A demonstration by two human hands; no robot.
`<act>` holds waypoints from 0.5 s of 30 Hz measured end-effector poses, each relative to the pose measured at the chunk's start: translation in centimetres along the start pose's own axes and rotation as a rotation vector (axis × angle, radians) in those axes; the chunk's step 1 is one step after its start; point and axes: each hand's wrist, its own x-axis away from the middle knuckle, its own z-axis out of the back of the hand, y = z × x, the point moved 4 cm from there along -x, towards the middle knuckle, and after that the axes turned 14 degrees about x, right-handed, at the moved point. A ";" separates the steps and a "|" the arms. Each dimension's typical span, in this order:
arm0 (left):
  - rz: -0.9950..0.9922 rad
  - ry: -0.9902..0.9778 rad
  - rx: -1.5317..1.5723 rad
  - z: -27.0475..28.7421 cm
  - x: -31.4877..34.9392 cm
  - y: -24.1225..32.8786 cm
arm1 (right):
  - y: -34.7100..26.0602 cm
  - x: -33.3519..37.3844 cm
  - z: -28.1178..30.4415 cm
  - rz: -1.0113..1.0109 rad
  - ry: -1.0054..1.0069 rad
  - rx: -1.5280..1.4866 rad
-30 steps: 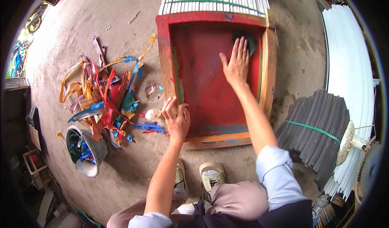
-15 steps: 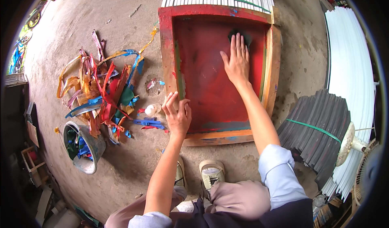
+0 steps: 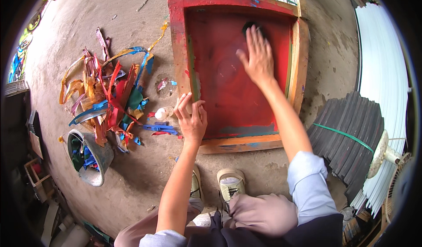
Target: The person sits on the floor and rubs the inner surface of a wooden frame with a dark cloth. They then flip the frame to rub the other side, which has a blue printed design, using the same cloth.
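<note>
- Grey concrete floor [image 3: 140,172], spread beneath everything here.
- Long white strips [image 3: 382,53], stacked along the right side.
- Deep rectangular wooden frame [image 3: 181,62], smeared with red paint, lying on the floor before the person; inside its rim is a smooth red sheet [image 3: 233,93].
- Dark grey strips, a bundle [image 3: 351,159] bound by a green band [image 3: 343,134], right of the frame.
- Tangled heap of red, orange and blue scraps [image 3: 105,97], left of the frame.
- Grey bucket [image 3: 104,154] holding blue and green pieces, tilted, near the heap.
- Right hand [image 3: 259,58]: fingers straight, thumb apart, laid over the cloth without clamping it.
- Left hand [image 3: 192,121]: fingers bent and spread at the frame's left bar; whether they grip it, I cannot tell.
- Dark, soft-looking cloth [image 3: 249,26], partly under the right fingertips, on the sheet's far right part.
- White-capped small bottle [image 3: 161,114], just beside the left fingers.
</note>
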 end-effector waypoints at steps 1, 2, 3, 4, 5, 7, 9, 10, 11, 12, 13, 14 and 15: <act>0.005 -0.003 -0.003 0.0 0.1 -0.1 | 0.0 -1.2 -0.4 -0.043 0.012 0.011; 0.006 -0.004 -0.020 0.0 0.2 -0.2 | -0.3 -2.0 -0.7 -0.086 0.024 0.025; 0.007 -0.006 -0.033 0.1 0.2 -0.3 | -1.5 -1.3 -0.7 -0.105 0.038 0.005; 0.009 -0.002 -0.066 0.6 0.3 -0.7 | -4.2 0.1 -0.4 -0.121 0.058 -0.033; 0.013 -0.006 -0.083 1.2 0.4 -1.1 | -7.7 2.2 0.1 -0.016 -0.079 -0.069; 0.008 0.009 -0.078 1.2 0.1 -0.9 | -13.0 9.3 1.7 0.269 -0.284 -0.007; 0.015 0.006 -0.042 0.7 0.2 -0.8 | -14.5 14.2 1.2 0.496 -0.339 0.041; 0.022 -0.004 -0.037 0.5 0.4 -0.9 | -13.9 15.1 0.8 0.547 -0.311 0.012; 0.032 -0.005 -0.046 0.7 0.5 -1.1 | -13.9 14.2 1.5 0.606 -0.271 -0.026; 0.043 -0.005 -0.058 0.9 0.6 -1.4 | -12.6 12.5 0.3 0.433 -0.537 -0.122; 0.041 0.003 -0.050 1.0 0.6 -1.3 | -10.8 9.0 0.4 0.422 -0.359 -0.071; 0.034 0.012 -0.055 1.1 0.4 -1.3 | -8.8 5.1 0.6 0.346 -0.247 -0.048; 0.027 0.018 -0.045 0.8 0.3 -1.1 | -6.1 1.4 0.3 0.190 -0.052 -0.061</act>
